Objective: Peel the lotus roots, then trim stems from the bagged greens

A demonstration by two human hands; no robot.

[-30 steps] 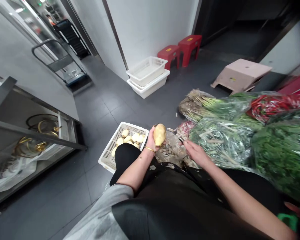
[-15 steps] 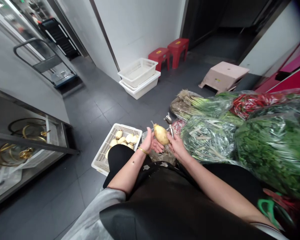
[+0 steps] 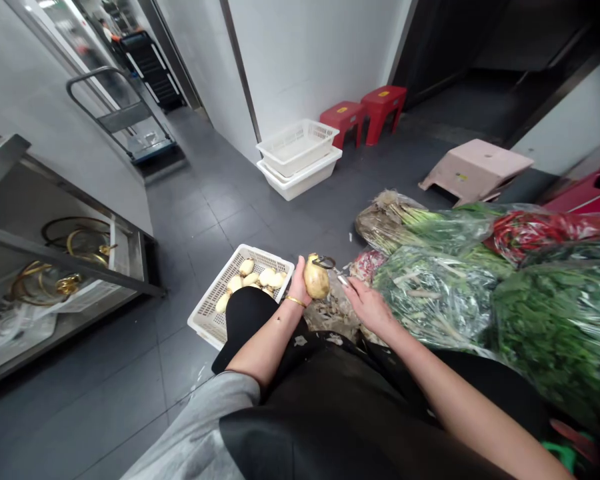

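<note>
In the head view my left hand is wrapped round a tan, unpeeled-looking piece of lotus root, held upright above my lap. My right hand grips the handle of a peeler, whose dark, looped head lies against the upper part of the root. Left of my knee, a white slotted basket holds several pale, peeled-looking lotus root pieces. Beneath my hands lies a heap of brownish scraps, partly hidden by my hands and apron.
Bagged leafy greens, scallions and red chillies lie to the right. Ahead stand stacked white baskets, red stools and a pink stool. A metal shelf and trolley are at left.
My left hand has closed from an open palm round the lotus root. My right hand has come away from the root, and the peeler has swung onto its top. The view has shifted left.
</note>
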